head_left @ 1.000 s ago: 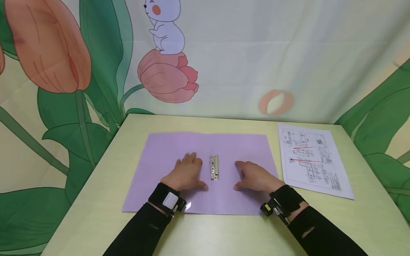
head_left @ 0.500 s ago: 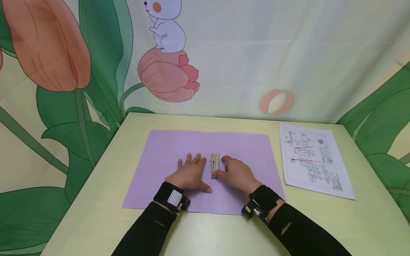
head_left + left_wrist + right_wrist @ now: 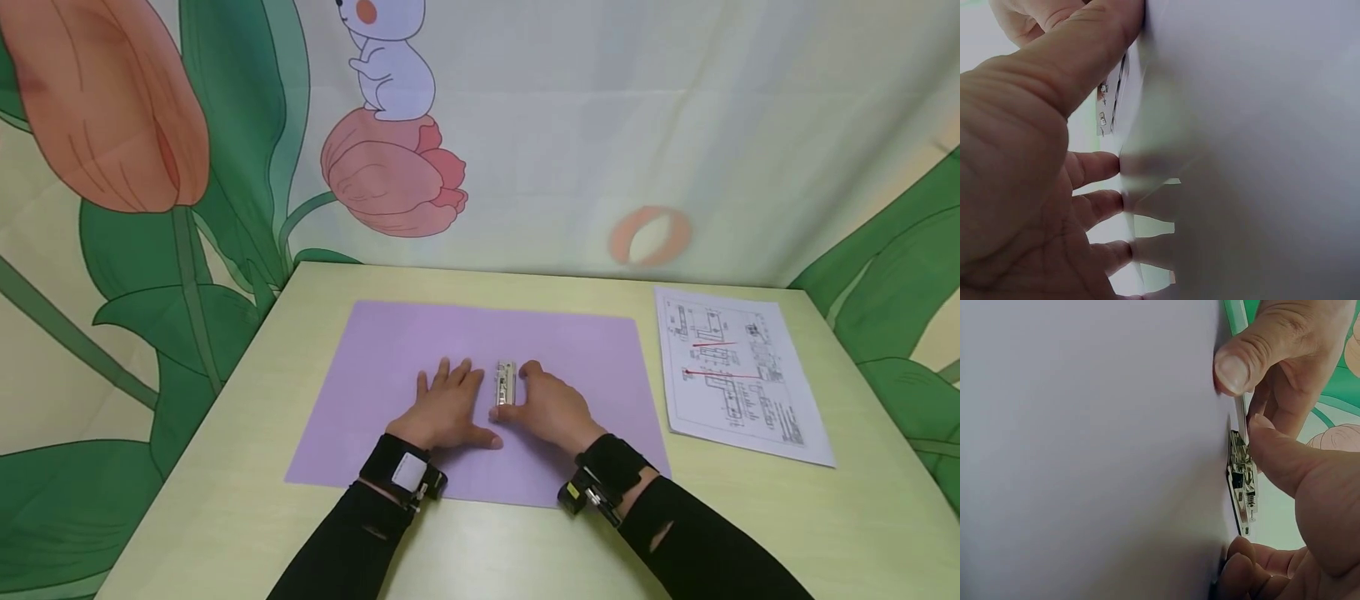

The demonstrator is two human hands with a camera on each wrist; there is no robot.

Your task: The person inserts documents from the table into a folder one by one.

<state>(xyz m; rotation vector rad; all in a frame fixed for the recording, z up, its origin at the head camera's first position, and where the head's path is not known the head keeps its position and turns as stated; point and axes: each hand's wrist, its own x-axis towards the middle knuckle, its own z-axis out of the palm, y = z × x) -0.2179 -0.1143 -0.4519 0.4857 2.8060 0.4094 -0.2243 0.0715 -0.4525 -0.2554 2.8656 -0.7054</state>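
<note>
A person's 2 hands flank a metal clip (image 3: 506, 382) at the middle of a purple sheet (image 3: 390, 350), seen from a head-worn camera. The left hand (image 3: 442, 410), at the clip's 8 o'clock, lies spread, fingertips on the sheet and aimed toward 1 o'clock, thumb reaching out below the clip; the placement suggests a steadying touch that holds the sheet flat.

At 4 o'clock, the right hand (image 3: 555, 408) is bent about the clip, its thumb across the 6 o'clock end and its forefinger beside the 12 o'clock end. The right wrist view shows springs and wire parts between thumb and fingers; whether they pinch the metal or merely rest against it cannot be told. Spanning the length this way would likely give control of both ends.

Black straps (image 3: 384, 454) bearing small cameras circle the wrists, presumably so each hand's work is recorded up close, with black sleeves (image 3: 337, 550) behind.

Farther out, at 3 o'clock, a paper (image 3: 750, 392) printed with technical drawings and 2 red lines lies on the pale table (image 3: 225, 533), apart from the sheet, apparently set there to leave working room. At 12 o'clock hangs a backdrop (image 3: 562, 100) patterned with tulips.
</note>
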